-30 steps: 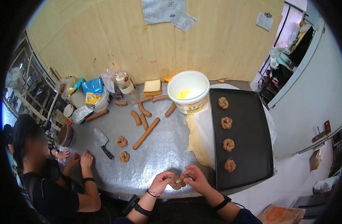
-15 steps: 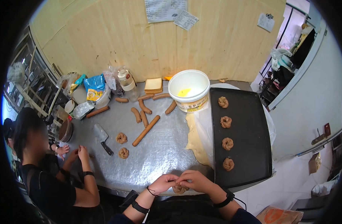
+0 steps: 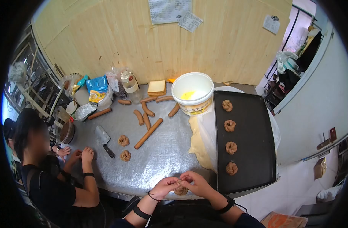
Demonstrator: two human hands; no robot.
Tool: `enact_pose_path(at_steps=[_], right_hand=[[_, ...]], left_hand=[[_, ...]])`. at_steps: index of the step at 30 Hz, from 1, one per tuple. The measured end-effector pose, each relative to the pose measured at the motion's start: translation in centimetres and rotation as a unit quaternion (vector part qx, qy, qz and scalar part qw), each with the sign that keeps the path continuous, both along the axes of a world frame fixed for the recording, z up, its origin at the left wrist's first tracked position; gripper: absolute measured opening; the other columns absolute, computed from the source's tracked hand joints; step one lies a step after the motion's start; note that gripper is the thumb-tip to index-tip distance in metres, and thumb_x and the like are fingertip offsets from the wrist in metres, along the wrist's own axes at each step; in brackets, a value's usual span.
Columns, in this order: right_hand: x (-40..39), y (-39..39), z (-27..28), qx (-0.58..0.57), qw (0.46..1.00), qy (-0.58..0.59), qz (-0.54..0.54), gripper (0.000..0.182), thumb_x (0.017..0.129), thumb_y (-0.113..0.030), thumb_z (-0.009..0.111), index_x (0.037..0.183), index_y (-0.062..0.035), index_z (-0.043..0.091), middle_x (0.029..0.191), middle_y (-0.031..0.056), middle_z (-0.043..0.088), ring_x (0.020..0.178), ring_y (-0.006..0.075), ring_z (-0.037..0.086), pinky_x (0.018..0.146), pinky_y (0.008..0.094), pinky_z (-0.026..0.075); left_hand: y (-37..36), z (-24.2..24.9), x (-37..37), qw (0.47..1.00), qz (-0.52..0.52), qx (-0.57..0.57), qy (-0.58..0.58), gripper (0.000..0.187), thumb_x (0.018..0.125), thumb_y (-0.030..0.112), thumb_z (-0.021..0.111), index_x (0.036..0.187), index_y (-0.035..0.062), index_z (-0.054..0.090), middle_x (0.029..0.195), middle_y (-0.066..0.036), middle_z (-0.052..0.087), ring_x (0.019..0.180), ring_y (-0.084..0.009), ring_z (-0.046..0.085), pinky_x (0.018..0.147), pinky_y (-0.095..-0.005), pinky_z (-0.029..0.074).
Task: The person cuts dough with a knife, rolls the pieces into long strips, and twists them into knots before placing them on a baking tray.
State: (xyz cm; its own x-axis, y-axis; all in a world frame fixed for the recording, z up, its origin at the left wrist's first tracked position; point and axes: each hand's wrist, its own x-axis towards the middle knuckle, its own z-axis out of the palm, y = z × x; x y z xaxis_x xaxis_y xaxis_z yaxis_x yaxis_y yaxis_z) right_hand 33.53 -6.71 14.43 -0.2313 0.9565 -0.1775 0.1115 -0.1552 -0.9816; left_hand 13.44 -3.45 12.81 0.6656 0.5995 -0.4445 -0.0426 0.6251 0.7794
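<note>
At the table's front edge, a brown twisted dough ring (image 3: 180, 191) is between my hands. My left hand (image 3: 166, 187) pinches it from the left with closed fingers. From the other side, my right hand (image 3: 197, 185) grips its upper part, fingertips close to the left ones. My fingers cover part of the ring. Two similar dough rings, one (image 3: 123, 140) behind the other (image 3: 125, 155), lie on the metal table (image 3: 162, 159). Several more sit in a column on the black baking tray (image 3: 253, 133) at right.
Brown dough rolls (image 3: 149, 133) lie mid-table, with a cleaver (image 3: 104, 141) to their left. A white bucket (image 3: 193, 99) stands behind a pale dough sheet (image 3: 198, 142). Bread slices (image 3: 157, 88), a bottle (image 3: 131, 86) and bags line the back. A co-worker (image 3: 48, 182) works at left.
My hands and the dough ring have shifted slightly left, and more of the ring shows below my fingers. The co-worker's hands have moved a little. The trayed rings stay put.
</note>
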Motion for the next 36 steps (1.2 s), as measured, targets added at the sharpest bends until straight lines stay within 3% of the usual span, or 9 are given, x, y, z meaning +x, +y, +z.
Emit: enact_pose_path(at_steps=[2,6,9,14,17,26,30,32,36], right_hand=[[0.1,0.0,0.6,0.122,0.99,-0.07,0.029,0.025,0.087,-0.017,0.066,0.108,-0.0043,0.061,0.099,0.01,0.061,0.089,0.0196,0.061,0.076,0.0311,0.049],[0.5,-0.1,0.5,0.127,0.986,-0.093,0.05,0.027,0.087,-0.017,0.067,0.111,-0.0051,0.062,0.102,0.0101,0.061,0.091,0.0192,0.061,0.078,0.0317,0.05],[0.8,-0.3,-0.2,0.053,0.996,-0.052,0.041,0.028,0.088,-0.015,0.068,0.113,-0.0042,0.062,0.101,0.0075,0.063,0.09,0.0166,0.062,0.079,0.03,0.05],[0.6,-0.9,-1.3,-0.083,0.976,0.196,-0.047,0.02,0.09,-0.008,0.064,0.109,0.0,0.062,0.099,0.0034,0.065,0.088,0.0094,0.061,0.079,0.0245,0.05],[0.5,-1.0,-1.6,-0.073,0.971,0.219,-0.057,0.019,0.091,-0.008,0.063,0.108,-0.0002,0.062,0.098,0.0025,0.064,0.088,0.0096,0.06,0.078,0.0246,0.049],[1.0,-1.2,-2.5,-0.099,0.955,0.278,-0.033,0.019,0.09,-0.008,0.064,0.108,-0.0013,0.063,0.097,0.0018,0.064,0.088,0.0092,0.059,0.078,0.0249,0.048],[1.1,-0.8,-0.3,-0.136,0.956,0.256,0.048,0.019,0.091,-0.011,0.064,0.108,-0.0011,0.064,0.098,0.0015,0.065,0.09,0.009,0.059,0.079,0.0252,0.048],[0.8,-0.6,-0.4,-0.077,0.974,0.185,0.106,0.018,0.09,-0.013,0.065,0.105,-0.0034,0.066,0.096,0.0024,0.065,0.087,0.01,0.058,0.077,0.0258,0.047],[0.9,0.0,0.4,0.08,0.987,0.018,0.138,0.016,0.089,-0.015,0.066,0.102,-0.0061,0.068,0.093,0.0039,0.062,0.083,0.0125,0.057,0.074,0.0268,0.046]], left_hand=[[0.0,0.3,0.0,1.0,0.009,0.005,0.003,0.024,0.095,0.02,0.059,0.112,0.0043,0.063,0.088,0.006,0.061,0.072,-0.0019,0.048,0.064,-0.0171,0.037],[0.3,0.7,0.0,1.0,0.007,-0.007,0.007,0.025,0.096,0.022,0.059,0.113,0.0046,0.063,0.09,0.006,0.062,0.073,-0.0017,0.049,0.063,-0.0171,0.036],[0.5,1.1,-0.3,0.999,-0.029,-0.023,0.006,0.029,0.096,0.019,0.059,0.12,0.0027,0.059,0.097,0.002,0.064,0.081,-0.0046,0.056,0.071,-0.0195,0.043],[0.5,-0.1,-0.8,0.985,-0.034,-0.133,-0.108,0.037,0.094,0.007,0.057,0.129,-0.0017,0.05,0.112,-0.007,0.062,0.098,-0.0153,0.062,0.089,-0.0287,0.049],[0.9,-1.4,-1.3,0.972,-0.012,-0.22,-0.083,0.036,0.092,0.003,0.056,0.127,-0.0023,0.051,0.115,-0.01,0.062,0.101,-0.0185,0.063,0.089,-0.0316,0.051],[1.7,-2.2,-2.6,0.963,-0.094,-0.24,-0.084,0.034,0.091,0.001,0.056,0.125,-0.0022,0.053,0.116,-0.011,0.062,0.104,-0.0194,0.063,0.089,-0.0316,0.051],[2.1,-1.9,-2.2,0.969,-0.13,-0.205,-0.04,0.033,0.09,0.003,0.059,0.122,-0.0018,0.056,0.109,-0.007,0.063,0.094,-0.0119,0.062,0.079,-0.0245,0.05],[2.4,-0.1,-1.6,0.972,-0.191,-0.137,0.013,0.032,0.088,0.005,0.06,0.119,-0.0013,0.059,0.1,-0.002,0.062,0.082,-0.0059,0.056,0.068,-0.0192,0.044],[2.3,-0.5,-1.4,0.972,-0.2,-0.122,0.023,0.031,0.087,0.006,0.059,0.117,-0.0007,0.061,0.094,0.001,0.059,0.075,-0.0038,0.05,0.062,-0.018,0.037]])
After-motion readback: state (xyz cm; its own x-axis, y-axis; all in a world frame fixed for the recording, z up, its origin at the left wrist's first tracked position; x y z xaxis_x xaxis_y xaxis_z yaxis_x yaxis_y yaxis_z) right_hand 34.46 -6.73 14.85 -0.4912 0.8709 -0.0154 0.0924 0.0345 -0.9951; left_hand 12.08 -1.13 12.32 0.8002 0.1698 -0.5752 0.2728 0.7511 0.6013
